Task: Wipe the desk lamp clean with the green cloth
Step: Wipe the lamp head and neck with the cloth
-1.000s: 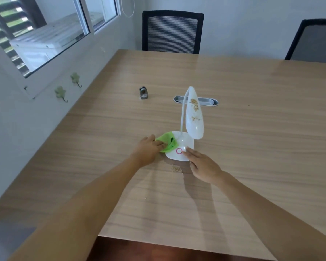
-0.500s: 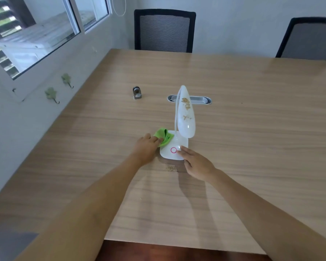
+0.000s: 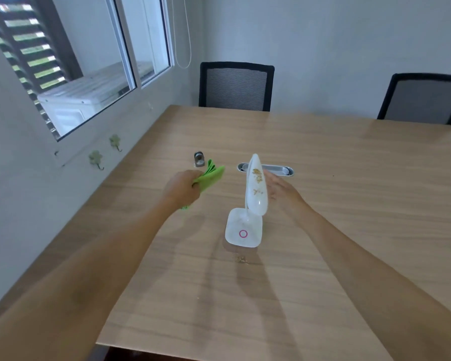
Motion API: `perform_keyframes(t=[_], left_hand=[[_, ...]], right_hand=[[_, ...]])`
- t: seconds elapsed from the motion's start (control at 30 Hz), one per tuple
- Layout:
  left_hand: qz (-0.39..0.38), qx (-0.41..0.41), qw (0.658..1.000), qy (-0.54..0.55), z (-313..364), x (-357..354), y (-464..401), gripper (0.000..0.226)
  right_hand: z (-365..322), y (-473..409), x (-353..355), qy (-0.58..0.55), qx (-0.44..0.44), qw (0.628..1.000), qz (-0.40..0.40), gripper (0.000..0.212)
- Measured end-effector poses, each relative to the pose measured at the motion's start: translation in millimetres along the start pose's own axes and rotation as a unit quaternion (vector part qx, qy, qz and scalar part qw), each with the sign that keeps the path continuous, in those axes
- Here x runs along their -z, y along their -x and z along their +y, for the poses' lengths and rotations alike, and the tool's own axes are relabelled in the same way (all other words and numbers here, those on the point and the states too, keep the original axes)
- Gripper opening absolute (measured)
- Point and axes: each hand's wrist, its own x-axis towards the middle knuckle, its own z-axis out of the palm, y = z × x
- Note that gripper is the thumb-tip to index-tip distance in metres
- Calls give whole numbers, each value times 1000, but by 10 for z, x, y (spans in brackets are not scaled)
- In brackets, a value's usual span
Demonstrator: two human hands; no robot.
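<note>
The desk lamp [image 3: 254, 194] stands on the worktop [image 3: 349, 230], its head still carrying yellowish specks, so the head looks unwiped; the base looks clean. Left of it, the left hand [image 3: 182, 188] clenches the green cloth [image 3: 211, 175], clear of the lamp. The right hand [image 3: 279, 188], fingers loose and holding nothing, is just right of the head.

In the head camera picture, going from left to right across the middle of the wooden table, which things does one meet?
Left hand gripping the folded green cloth → small silver metal cylinder → white desk lamp head with yellowish specks → open right hand just behind the lamp.
</note>
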Motion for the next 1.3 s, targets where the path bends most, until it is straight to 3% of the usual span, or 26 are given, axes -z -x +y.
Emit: perform_keyframes(t=[0.1, 0.17, 0.27, 0.47, 0.73, 0.87, 0.97, 1.03, 1.17, 1.3], left_hand=[[21, -21, 999, 35, 195, 324, -65, 49], [37, -31, 998, 43, 306, 509, -94, 45], [71, -54, 995, 48, 461, 690, -117, 37], [100, -143, 982, 66, 848, 886, 43, 40], [94, -244, 964, 34, 1051, 876, 319, 39], [59, -256, 965, 6, 922, 804, 453, 42], [52, -305, 950, -31, 853, 795, 666, 47], [70, -345, 933, -73, 811, 800, 815, 45], [112, -387, 911, -89, 757, 852, 924, 40], [155, -338, 923, -97, 883, 910, 810, 43]], right_hand=[[-252, -35, 6, 41, 55, 998, -3, 53], [-339, -57, 27, 26, 66, 997, -20, 68], [-413, -50, 50, 46, 87, 994, -50, 66], [-537, -9, 120, 117, 74, 989, -58, 81], [-620, 8, 147, 156, 64, 984, -52, 64], [-619, -26, 154, 152, 55, 986, -28, 48], [-587, -68, 163, 157, 73, 984, -44, 59], [-572, -67, 186, 146, 86, 984, -57, 65], [-609, -24, 179, 137, 80, 986, -58, 54], [-652, -13, 136, 163, 70, 983, -40, 57]])
